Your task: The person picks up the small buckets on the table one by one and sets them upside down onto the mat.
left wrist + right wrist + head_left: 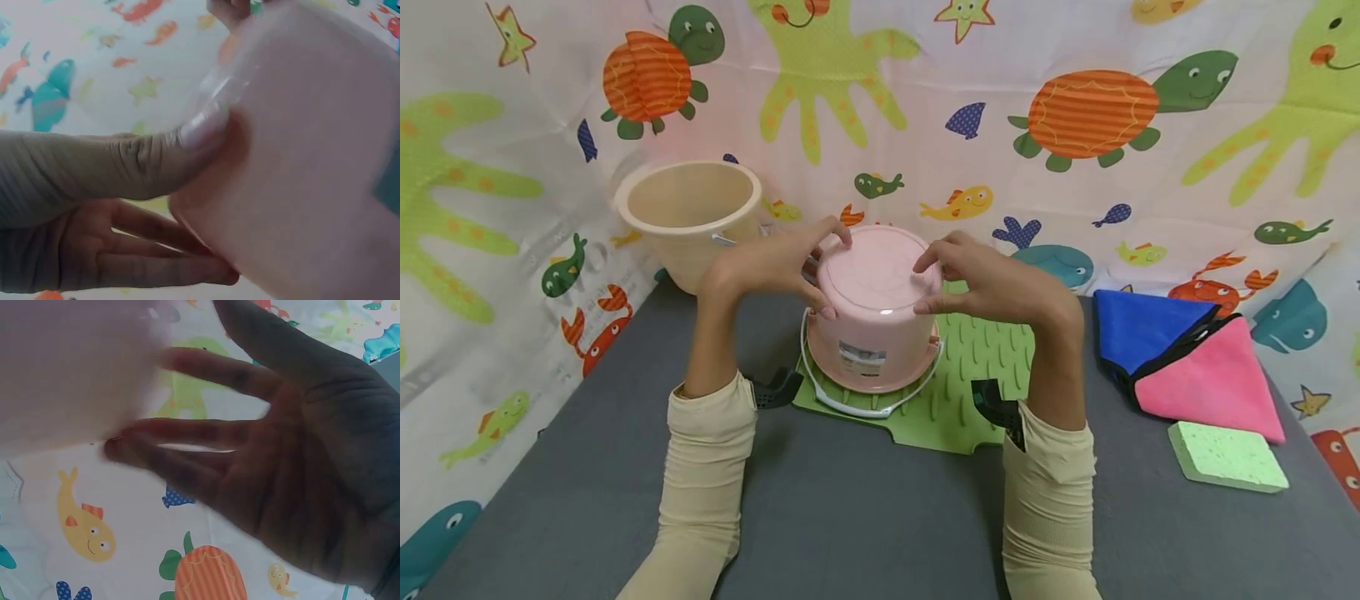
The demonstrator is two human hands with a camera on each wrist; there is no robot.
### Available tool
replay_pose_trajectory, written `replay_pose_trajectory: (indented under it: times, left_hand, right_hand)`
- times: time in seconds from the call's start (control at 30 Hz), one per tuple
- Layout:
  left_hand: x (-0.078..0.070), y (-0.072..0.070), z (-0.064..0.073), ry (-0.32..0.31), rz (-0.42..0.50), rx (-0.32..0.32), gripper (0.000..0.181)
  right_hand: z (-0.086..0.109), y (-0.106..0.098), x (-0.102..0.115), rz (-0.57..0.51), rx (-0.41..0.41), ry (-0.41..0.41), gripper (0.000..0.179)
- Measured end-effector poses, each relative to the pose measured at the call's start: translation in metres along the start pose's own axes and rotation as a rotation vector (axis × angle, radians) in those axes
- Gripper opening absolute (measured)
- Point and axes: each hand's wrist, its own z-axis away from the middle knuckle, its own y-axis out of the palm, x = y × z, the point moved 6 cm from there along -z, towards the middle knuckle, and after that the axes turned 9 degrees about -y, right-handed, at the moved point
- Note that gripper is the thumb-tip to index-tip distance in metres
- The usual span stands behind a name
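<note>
A pink bucket point(880, 333) is upside down over the green mat point(977, 408), its base facing up and a label on its near side. Its white handle point(857, 412) hangs around the rim at the front. My left hand point(778, 262) grips the bucket at the left of its base; in the left wrist view the thumb point(203, 128) presses the pink wall, with other fingers behind. From the right, my right hand point(992, 279) holds the base edge between thumb and fingers. In the right wrist view its fingertips point(128, 447) meet the blurred bucket wall.
A beige bucket point(688, 229) stands upright at the back left. To the right lie a blue and pink cloth point(1210, 367) with black edging and a pale green sponge point(1228, 457). A printed curtain point(917, 100) rises behind the grey table point(880, 508).
</note>
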Motion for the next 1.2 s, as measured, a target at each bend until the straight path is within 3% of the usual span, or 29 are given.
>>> replay_pose_trajectory:
  times: [0.1, 0.17, 0.5, 0.8, 1.2]
  left_hand:
    - [0.004, 0.009, -0.008, -0.009, -0.027, 0.097, 0.083]
    - [0.004, 0.012, -0.010, -0.021, -0.066, 0.118, 0.086]
    - [0.007, 0.015, -0.010, -0.089, -0.099, 0.107, 0.109]
    - [0.001, 0.014, -0.010, -0.136, -0.149, 0.103, 0.116]
    - [0.000, 0.014, -0.012, -0.172, -0.137, 0.098, 0.114]
  right_hand:
    - [-0.001, 0.010, -0.005, -0.049, 0.098, 0.043, 0.049]
    - [-0.002, 0.013, -0.006, -0.062, 0.124, 0.049, 0.052]
    - [-0.007, 0.006, -0.001, 0.041, 0.032, -0.007, 0.063]
    - [-0.017, 0.014, 0.004, 0.108, 0.083, 0.038, 0.050]
    - [-0.022, 0.013, -0.009, 0.088, 0.023, 0.063, 0.045]
